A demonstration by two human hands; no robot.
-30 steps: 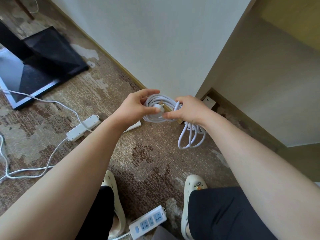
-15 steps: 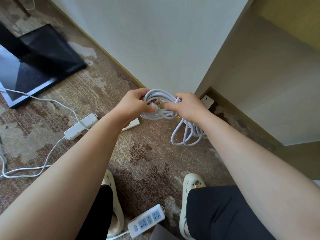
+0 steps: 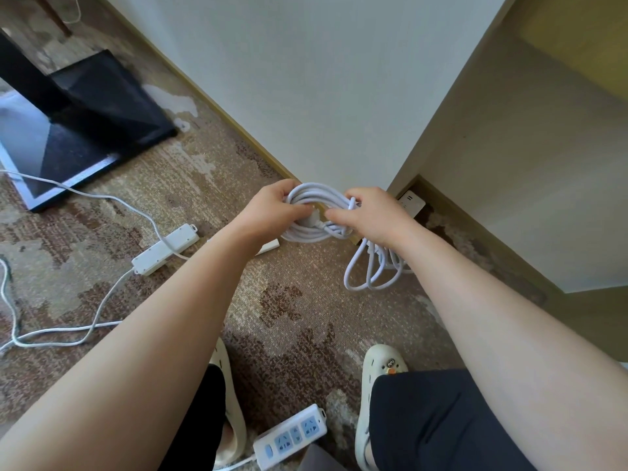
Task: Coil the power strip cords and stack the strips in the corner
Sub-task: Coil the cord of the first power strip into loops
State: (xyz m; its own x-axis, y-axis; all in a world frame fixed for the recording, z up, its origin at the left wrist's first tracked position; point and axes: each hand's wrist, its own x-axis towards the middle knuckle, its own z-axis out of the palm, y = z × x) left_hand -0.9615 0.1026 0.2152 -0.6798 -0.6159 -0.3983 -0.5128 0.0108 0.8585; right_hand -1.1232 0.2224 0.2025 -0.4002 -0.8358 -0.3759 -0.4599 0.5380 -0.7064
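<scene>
I hold a coiled white cord [image 3: 312, 198] over the carpet near the wall corner. My left hand [image 3: 272, 212] grips its left side and my right hand [image 3: 373, 215] grips its right side. The cord's plug [image 3: 314, 222] sits between my fingertips at the coil's middle. Loose loops of the cord [image 3: 368, 270] hang below my right hand. A white power strip [image 3: 412, 201] lies in the corner behind my right hand. Part of another white strip [image 3: 268, 248] shows under my left wrist.
A power strip [image 3: 166, 249] with a long loose cord [image 3: 68, 331] lies on the carpet at left. Another strip with blue sockets [image 3: 292, 436] lies between my feet in cream clogs [image 3: 377, 368]. A black stand base [image 3: 85, 124] sits at far left.
Both hands have kept their hold on the coil, and their fingertips have closed in around the plug at its middle. The hanging loops swung slightly.
</scene>
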